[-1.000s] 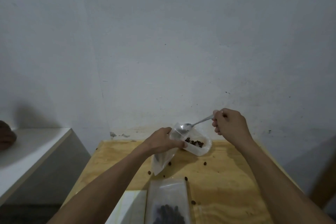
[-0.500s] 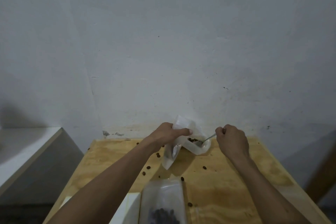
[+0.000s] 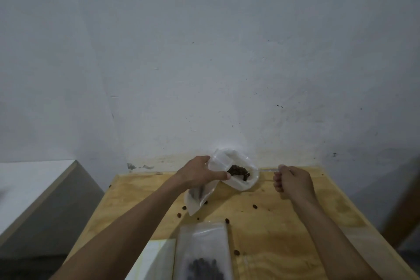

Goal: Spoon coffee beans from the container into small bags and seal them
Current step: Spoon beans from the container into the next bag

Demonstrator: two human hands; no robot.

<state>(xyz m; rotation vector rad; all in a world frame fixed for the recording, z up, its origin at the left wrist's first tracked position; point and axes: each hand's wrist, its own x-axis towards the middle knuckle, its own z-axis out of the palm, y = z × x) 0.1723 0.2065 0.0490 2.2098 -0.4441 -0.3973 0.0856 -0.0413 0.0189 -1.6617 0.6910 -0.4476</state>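
Coffee beans (image 3: 237,169) heaped on spoon (image 3: 261,169), bowl over the clear container (image 3: 246,183) at the table's (image 3: 284,218) far edge near the wall. My right hand (image 3: 293,183) is fisted around the spoon handle. My left hand (image 3: 201,174) pinches the small bag (image 3: 200,195) by its mouth, just beside the container. Loose beans scattered on the wood. Filled bag (image 3: 204,254) lies flat near me.

Lower centre of the frame: left hand (image 3: 200,174) holding small bag (image 3: 201,191) open, right hand (image 3: 293,183) gripping spoon (image 3: 261,169) heaped with coffee beans (image 3: 237,169) over container (image 3: 245,183) on plywood worktop (image 3: 284,218).
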